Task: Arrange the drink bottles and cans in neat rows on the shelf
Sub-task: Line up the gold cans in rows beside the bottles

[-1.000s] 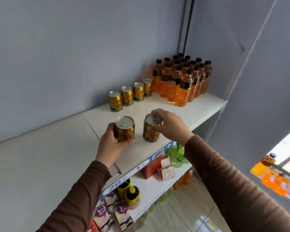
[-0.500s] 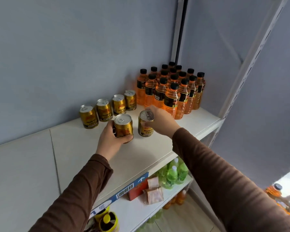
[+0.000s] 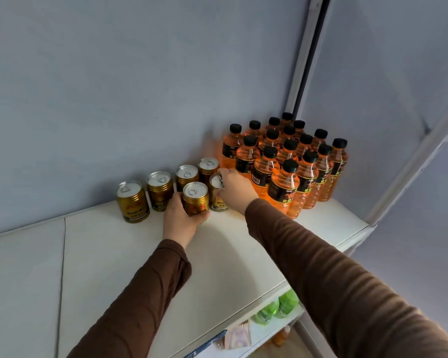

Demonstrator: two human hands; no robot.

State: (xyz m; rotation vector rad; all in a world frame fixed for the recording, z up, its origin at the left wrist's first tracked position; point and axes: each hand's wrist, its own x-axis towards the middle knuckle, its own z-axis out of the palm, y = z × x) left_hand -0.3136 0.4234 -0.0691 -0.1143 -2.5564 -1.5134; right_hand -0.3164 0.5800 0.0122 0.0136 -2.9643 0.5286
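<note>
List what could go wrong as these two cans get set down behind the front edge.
1. The right hand grips its can tilted, close to the orange bottles; a nudge might topple the front bottle.
2. The left hand holds its can just in front of the back row of cans; pushing further could knock that row crooked.
3. A tilted can may tip over when released.

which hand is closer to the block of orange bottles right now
Right. The right hand, holding a can, sits right beside the orange bottles; the left hand is farther left, gripping another can.
</note>
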